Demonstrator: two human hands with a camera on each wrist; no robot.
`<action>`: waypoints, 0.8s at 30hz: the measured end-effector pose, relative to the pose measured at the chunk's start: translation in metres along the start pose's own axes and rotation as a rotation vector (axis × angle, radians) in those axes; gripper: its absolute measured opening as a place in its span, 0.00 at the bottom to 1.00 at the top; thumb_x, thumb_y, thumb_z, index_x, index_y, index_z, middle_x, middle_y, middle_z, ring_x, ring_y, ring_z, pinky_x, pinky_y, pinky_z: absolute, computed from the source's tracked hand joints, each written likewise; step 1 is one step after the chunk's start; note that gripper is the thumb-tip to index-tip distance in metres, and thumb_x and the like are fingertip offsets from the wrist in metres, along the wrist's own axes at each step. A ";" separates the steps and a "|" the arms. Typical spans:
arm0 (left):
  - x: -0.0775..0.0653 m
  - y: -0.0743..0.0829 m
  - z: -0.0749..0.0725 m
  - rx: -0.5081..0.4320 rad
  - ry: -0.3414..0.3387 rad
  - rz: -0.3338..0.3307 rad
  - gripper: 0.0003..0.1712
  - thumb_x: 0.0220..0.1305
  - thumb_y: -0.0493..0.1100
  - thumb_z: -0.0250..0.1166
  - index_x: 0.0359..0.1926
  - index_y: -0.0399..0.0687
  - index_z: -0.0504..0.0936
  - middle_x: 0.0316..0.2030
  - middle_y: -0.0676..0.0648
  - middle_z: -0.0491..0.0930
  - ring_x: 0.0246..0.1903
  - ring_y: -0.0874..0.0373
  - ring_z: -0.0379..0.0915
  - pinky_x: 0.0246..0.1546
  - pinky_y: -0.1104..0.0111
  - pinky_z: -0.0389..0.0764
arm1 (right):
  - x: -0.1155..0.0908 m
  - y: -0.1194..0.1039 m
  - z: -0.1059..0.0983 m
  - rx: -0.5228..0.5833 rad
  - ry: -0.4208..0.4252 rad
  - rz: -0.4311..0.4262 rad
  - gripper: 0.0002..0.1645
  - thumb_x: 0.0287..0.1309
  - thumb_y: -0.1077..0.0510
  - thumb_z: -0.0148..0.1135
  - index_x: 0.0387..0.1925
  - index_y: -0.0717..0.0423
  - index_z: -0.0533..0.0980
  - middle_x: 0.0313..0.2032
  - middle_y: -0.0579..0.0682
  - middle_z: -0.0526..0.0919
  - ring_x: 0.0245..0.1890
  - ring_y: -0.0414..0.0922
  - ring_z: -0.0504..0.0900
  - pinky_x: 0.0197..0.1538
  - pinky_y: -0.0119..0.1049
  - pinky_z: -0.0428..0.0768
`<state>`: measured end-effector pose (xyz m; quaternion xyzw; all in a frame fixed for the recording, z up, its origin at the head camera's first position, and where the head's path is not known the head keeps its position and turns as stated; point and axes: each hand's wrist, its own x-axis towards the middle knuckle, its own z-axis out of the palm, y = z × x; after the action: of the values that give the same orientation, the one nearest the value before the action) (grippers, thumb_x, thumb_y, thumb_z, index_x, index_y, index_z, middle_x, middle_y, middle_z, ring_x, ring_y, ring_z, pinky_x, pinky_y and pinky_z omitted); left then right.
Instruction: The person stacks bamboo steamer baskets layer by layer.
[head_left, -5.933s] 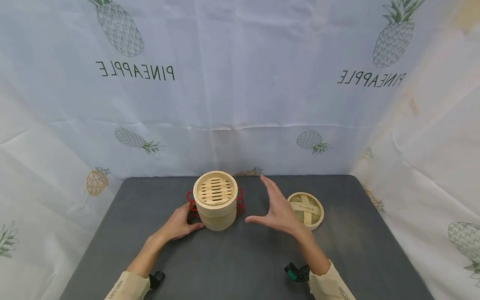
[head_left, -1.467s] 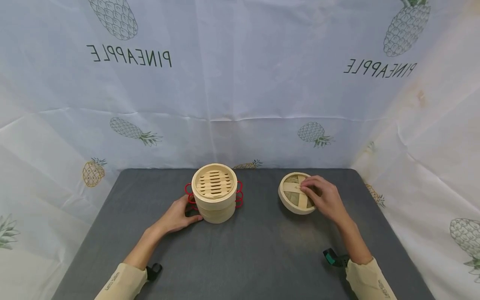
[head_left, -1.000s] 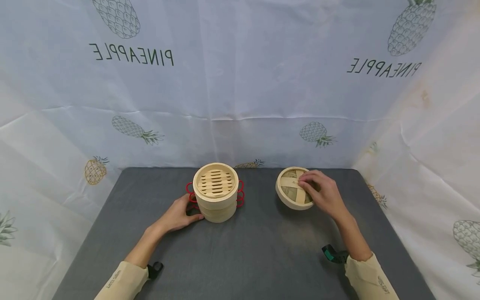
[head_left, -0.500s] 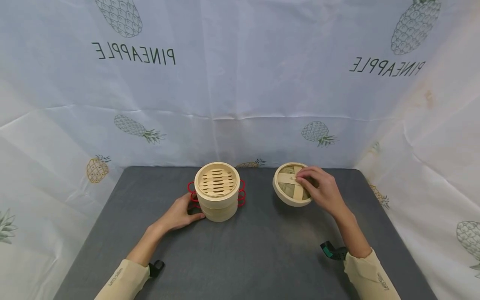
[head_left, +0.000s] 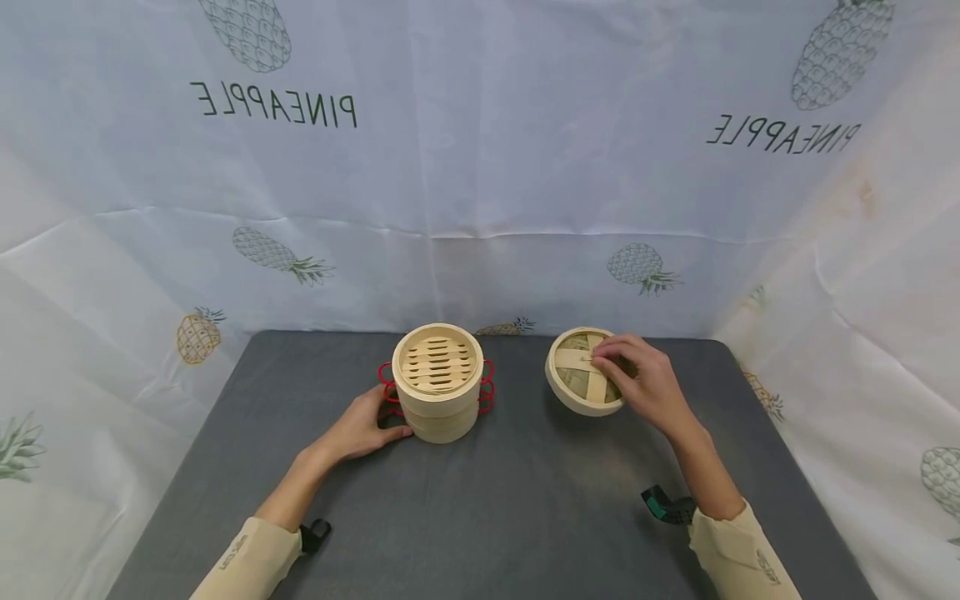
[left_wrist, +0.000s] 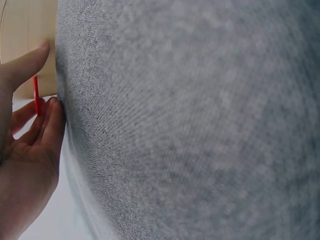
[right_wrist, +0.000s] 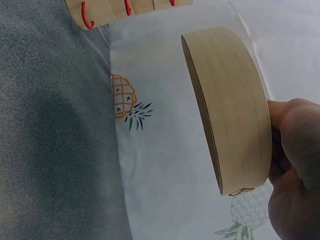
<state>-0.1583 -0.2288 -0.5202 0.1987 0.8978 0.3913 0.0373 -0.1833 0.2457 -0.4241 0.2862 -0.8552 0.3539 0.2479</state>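
Observation:
A stacked bamboo steamer (head_left: 442,425), with a slatted top and red loop handles (head_left: 488,390) on both sides, stands on the dark table. My left hand (head_left: 363,425) holds its left side low down. In the left wrist view the thumb lies along the steamer's wall (left_wrist: 27,35), with the other fingers beside a red handle (left_wrist: 36,95). To the right, my right hand (head_left: 647,382) pinches the round bamboo lid (head_left: 576,398) at the middle of its crossed straps. The right wrist view shows the lid's side wall (right_wrist: 230,110) raised off the table.
The dark grey table (head_left: 510,517) ends at the back against a white pineapple-print cloth (head_left: 480,167), which also covers both sides. Wrist camera mounts sit below the left wrist (head_left: 315,535) and right wrist (head_left: 666,505).
My right hand, earlier spread and held apart from the lid, now pinches it. The lid has come up off the table and moved left. My left hand stays at the steamer.

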 end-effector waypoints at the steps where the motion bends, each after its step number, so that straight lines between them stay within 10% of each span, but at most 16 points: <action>1: 0.000 0.000 0.000 0.004 0.002 -0.002 0.42 0.64 0.42 0.81 0.73 0.35 0.73 0.62 0.37 0.82 0.59 0.45 0.86 0.60 0.52 0.89 | 0.000 0.000 0.000 0.001 0.001 -0.002 0.12 0.55 0.73 0.78 0.40 0.59 0.89 0.44 0.54 0.90 0.48 0.48 0.87 0.61 0.10 0.73; 24: 0.000 0.003 0.000 0.019 -0.004 -0.013 0.42 0.64 0.43 0.81 0.73 0.35 0.73 0.62 0.37 0.83 0.60 0.44 0.85 0.61 0.50 0.88 | 0.003 -0.005 0.003 0.035 0.022 -0.044 0.15 0.54 0.76 0.77 0.41 0.59 0.89 0.44 0.53 0.91 0.47 0.47 0.88 0.59 0.12 0.76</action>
<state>-0.1572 -0.2269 -0.5175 0.1939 0.9026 0.3823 0.0398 -0.1829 0.2401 -0.4219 0.3054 -0.8395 0.3664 0.2601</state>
